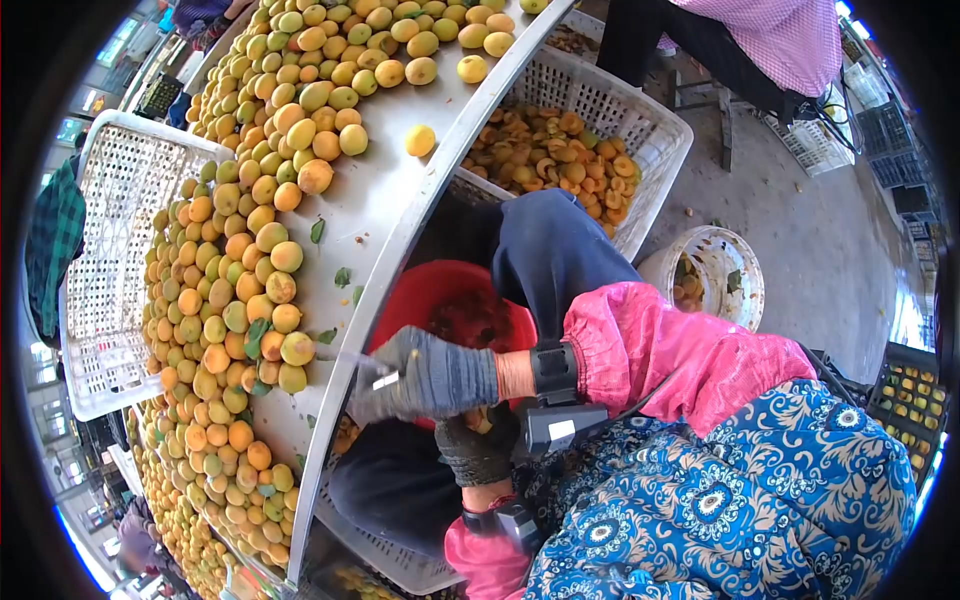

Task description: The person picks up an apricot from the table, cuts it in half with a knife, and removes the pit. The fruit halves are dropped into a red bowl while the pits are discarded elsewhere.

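1. My right hand [430, 378], in a grey glove, is closed around a small knife [385, 380]; only a short pale bit of it shows past my fingers, pointing toward the table [385, 200].
2. My left hand [478, 455], in a darker glove, is cupped tight around an apricot [478, 421]. It sits just under my right hand, and only an orange patch of the fruit shows.
3. Both hands meet over my lap, just beside the red bucket [425, 290] between my knees.
4. I judge this to be the cutting step: fruit held and blade close, though I cannot tell whether the blade is in the flesh yet.
5. The next move calls for a steady left hold and a short, controlled cut, with the blade kept off my glove.
6. Whole fruit lies in a pile [240, 300] on the table, within reach of my right hand.
7. Cut halves fill the white crate [640, 115] beyond my knee.
8. Another person in a pink checked top [790, 40] sits well apart, past that crate.
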Demonstrator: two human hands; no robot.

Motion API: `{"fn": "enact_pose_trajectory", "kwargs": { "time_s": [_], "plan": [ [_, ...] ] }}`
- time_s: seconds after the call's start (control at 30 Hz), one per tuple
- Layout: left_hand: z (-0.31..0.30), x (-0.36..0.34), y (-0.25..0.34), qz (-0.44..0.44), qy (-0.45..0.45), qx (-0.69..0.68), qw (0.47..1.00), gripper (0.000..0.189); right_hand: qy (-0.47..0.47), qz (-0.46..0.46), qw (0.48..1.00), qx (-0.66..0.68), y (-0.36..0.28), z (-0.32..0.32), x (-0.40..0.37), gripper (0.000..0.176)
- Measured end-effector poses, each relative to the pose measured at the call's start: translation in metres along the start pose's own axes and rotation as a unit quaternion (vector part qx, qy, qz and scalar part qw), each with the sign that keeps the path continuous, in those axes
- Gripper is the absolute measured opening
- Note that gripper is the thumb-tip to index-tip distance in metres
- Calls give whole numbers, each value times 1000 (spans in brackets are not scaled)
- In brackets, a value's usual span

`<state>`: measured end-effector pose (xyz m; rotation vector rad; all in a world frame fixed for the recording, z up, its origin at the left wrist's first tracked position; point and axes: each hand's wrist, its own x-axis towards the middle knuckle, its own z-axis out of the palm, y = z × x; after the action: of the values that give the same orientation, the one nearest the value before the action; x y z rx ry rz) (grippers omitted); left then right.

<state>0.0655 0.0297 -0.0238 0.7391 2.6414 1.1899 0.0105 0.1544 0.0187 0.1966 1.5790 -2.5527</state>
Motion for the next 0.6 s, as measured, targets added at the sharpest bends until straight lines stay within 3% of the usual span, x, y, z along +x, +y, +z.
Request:
{"fn": "enact_pose_trajectory", "kwargs": {
  "time_s": [0.03,0.1,0.13,0.17,0.2,0.23,0.3,0.33,0.37,0.43,0.47,0.5,0.53,0.57,0.6],
  "plan": [
    [0,-2,-1,15,-17,-8,1000,35,3,0,1000,-1,3,3,-2,16],
    [36,-47,-68,-8,-34,-66,997,30,-98,-205,971,-79,11,11,-5,15],
    [49,-60,-91,-32,-49,-123,991,25,-92,-208,970,-81,19,16,-6,15],
    [52,-55,-90,-27,-54,-125,990,25,-130,-255,944,-164,30,22,-6,15],
    [54,-50,-87,-10,-49,-78,996,25,-169,-296,907,-246,28,24,-8,16],
    [55,-45,-84,4,-42,-29,999,24,-167,-297,907,-247,26,25,-12,16],
    [55,-35,-79,33,-26,69,997,24,-252,-213,810,-484,20,29,-22,15],
    [55,-33,-75,42,-16,119,992,24,-199,-292,778,-519,40,28,-13,16],
    [53,-31,-72,48,-5,169,984,24,-99,-316,931,-156,26,19,-12,16],
    [45,-26,-68,57,18,274,960,25,59,-398,837,-371,17,5,-1,6],
    [37,-18,-60,48,25,279,959,25,82,-280,953,-77,19,4,0,15],
    [24,-2,-48,-45,55,-93,993,28,101,-241,951,-167,-9,-13,-3,24],
    [11,13,-36,-119,79,-452,880,32,133,-253,947,-148,-11,-17,-4,19],
    [2,21,-32,-167,88,-747,638,35,135,-268,916,-265,-15,-25,-10,18],
    [0,22,-32,-174,131,-566,795,29,127,-219,931,-264,-3,-28,-16,19]
  ]
}}
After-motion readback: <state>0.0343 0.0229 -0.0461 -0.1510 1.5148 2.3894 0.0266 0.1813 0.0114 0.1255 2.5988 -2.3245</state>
